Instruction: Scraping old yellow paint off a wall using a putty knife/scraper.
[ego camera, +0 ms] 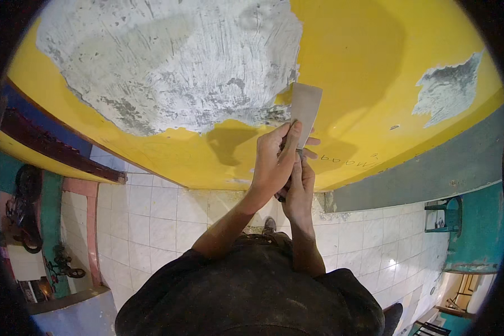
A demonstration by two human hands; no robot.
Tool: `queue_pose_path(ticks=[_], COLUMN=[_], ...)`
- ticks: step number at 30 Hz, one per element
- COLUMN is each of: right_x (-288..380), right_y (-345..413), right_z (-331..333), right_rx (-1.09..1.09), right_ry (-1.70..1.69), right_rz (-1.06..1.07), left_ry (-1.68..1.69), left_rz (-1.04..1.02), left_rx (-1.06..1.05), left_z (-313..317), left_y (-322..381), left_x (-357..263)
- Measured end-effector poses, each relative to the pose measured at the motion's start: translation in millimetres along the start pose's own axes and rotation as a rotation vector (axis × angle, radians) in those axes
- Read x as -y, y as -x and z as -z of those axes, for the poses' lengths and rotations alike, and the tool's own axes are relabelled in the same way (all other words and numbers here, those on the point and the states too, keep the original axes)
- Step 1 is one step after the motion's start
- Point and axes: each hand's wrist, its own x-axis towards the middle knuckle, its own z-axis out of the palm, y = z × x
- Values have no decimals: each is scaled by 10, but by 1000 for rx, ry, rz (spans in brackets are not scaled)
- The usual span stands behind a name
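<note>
A putty knife point(307, 107) with a wide flat metal blade points up at the yellow painted wall point(353, 54). My right hand point(299, 191) is closed around its dark handle, which is mostly hidden by the fingers. Higher up, my left hand point(273, 161) pinches the lower part of the blade, thumb on the near face and fingertips showing past the far side. The blade's top corner overlaps the ragged paint edge of a large scraped patch point(172, 71), whitish with grey marks. Whether the blade touches the wall I cannot tell.
A smaller bare patch point(449, 92) and some handwriting point(348, 160) mark the wall's right part. Below runs a grey band point(416, 157). White floor tiles point(140, 229) surround me. A chair point(443, 216) stands right; a motorcycle point(27, 210) and a bicycle point(65, 265) are far left.
</note>
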Motion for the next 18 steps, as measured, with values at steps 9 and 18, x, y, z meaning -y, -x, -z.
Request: queue_pose_path(ticks=[9,18], right_x=[94,71], right_y=[21,-71], right_z=[-41,44], right_rx=[-81,-85], right_ry=[10,141], right_rz=[-41,76], left_ry=[29,17], left_rz=[175,-97], left_rx=[53,-26], left_z=[4,-81], left_y=[-47,-94], left_x=[-80,21])
